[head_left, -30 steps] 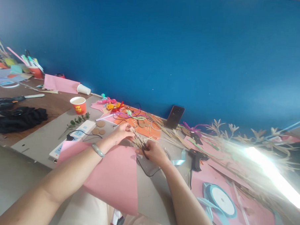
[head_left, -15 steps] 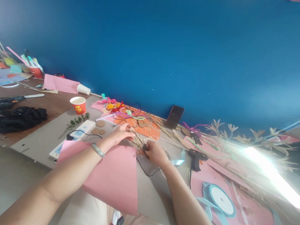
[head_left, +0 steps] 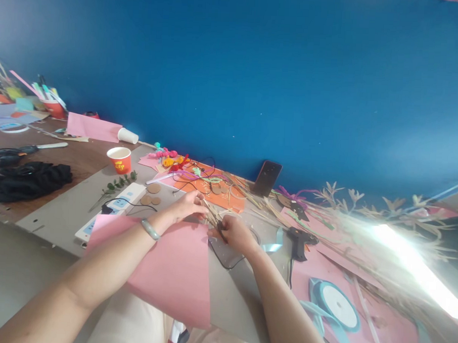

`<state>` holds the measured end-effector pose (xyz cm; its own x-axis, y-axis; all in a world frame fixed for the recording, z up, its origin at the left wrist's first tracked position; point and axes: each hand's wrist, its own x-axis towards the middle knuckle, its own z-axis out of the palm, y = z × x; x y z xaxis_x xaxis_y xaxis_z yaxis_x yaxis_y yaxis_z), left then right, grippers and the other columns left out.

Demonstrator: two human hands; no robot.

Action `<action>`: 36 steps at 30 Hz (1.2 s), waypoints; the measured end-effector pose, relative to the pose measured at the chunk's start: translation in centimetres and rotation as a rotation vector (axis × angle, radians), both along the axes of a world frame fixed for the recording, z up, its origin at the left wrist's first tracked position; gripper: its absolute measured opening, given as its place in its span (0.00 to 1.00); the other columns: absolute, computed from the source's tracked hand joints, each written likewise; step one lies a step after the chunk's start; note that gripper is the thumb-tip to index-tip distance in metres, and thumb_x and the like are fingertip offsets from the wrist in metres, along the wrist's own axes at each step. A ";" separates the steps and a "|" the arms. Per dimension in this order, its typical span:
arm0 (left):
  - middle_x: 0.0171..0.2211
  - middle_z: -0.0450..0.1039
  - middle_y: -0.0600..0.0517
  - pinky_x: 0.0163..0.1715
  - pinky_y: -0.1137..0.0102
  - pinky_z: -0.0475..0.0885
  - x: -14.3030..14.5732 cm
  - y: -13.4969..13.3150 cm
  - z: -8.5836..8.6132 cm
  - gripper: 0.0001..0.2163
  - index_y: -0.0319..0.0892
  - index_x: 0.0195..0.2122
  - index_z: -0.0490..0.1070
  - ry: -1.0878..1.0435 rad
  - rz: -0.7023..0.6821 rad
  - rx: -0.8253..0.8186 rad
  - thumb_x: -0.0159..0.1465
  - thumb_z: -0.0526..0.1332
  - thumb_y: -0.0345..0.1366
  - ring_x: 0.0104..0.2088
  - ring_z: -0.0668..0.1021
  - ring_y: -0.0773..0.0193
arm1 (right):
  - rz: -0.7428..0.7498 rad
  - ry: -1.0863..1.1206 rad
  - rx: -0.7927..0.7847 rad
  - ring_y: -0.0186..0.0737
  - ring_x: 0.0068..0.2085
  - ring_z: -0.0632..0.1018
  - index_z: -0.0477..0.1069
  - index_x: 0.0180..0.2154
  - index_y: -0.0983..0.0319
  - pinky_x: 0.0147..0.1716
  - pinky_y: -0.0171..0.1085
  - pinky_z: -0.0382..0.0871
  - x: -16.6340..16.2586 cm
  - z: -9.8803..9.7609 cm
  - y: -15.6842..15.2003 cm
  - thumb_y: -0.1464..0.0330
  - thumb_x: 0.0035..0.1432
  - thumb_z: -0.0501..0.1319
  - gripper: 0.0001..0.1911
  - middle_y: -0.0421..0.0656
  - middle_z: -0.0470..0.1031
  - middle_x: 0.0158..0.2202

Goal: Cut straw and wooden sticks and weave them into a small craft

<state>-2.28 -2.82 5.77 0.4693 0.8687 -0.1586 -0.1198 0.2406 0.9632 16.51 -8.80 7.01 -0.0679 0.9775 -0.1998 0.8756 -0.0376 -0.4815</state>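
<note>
A small bundle of dry straw stalks [head_left: 212, 215] lies between my two hands on the grey table [head_left: 64, 210]. My left hand [head_left: 187, 206], with a pale green bangle on the wrist, pinches the far ends of the stalks. My right hand [head_left: 234, 232] is closed around the near end of the bundle, with a thin black cord [head_left: 225, 260] looping out below it. Both hands work just above the top edge of a large pink paper sheet [head_left: 171, 270].
A black glue gun [head_left: 300, 242] stands right of my right hand, with teal ribbon rolls [head_left: 337, 305] beyond. A red paper cup [head_left: 120, 159], white power strip [head_left: 115, 207], cardboard discs, orange paper with pipe cleaners and a phone [head_left: 267, 177] sit behind. Dried grass spreads along the right.
My left hand's fingers have shifted slightly on the straw ends. My right hand has moved a little nearer the bundle. Everything else stays put.
</note>
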 end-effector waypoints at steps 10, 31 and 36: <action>0.22 0.72 0.57 0.22 0.73 0.71 0.1 -0.4 0.2 0.22 0.41 0.35 0.58 0.014 -0.050 -0.027 0.45 0.71 0.30 0.18 0.74 0.70 | -0.013 0.000 0.016 0.30 0.19 0.60 0.59 0.21 0.60 0.19 0.32 0.49 -0.2 -0.2 0.0 0.54 0.43 0.65 0.20 0.34 0.63 0.16; 0.28 0.75 0.49 0.29 0.72 0.74 -0.1 0.5 -0.3 0.13 0.36 0.32 0.65 -0.112 0.091 -0.053 0.48 0.68 0.27 0.25 0.77 0.69 | -0.099 0.053 0.118 0.30 0.21 0.62 0.57 0.22 0.59 0.21 0.31 0.50 0.6 -0.8 0.5 0.55 0.45 0.63 0.19 0.34 0.65 0.18; 0.24 0.73 0.53 0.26 0.74 0.73 -0.1 0.8 -0.3 0.09 0.36 0.28 0.67 -0.142 0.169 -0.014 0.50 0.67 0.30 0.23 0.76 0.70 | -0.090 -0.006 0.120 0.31 0.22 0.63 0.58 0.24 0.59 0.21 0.31 0.50 0.3 -0.5 0.0 0.54 0.43 0.64 0.20 0.35 0.66 0.21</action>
<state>-2.40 -1.99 5.49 0.3355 0.9352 -0.1136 -0.2941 0.2185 0.9304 16.78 -8.81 6.53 0.0224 0.9964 -0.0818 0.8741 -0.0593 -0.4821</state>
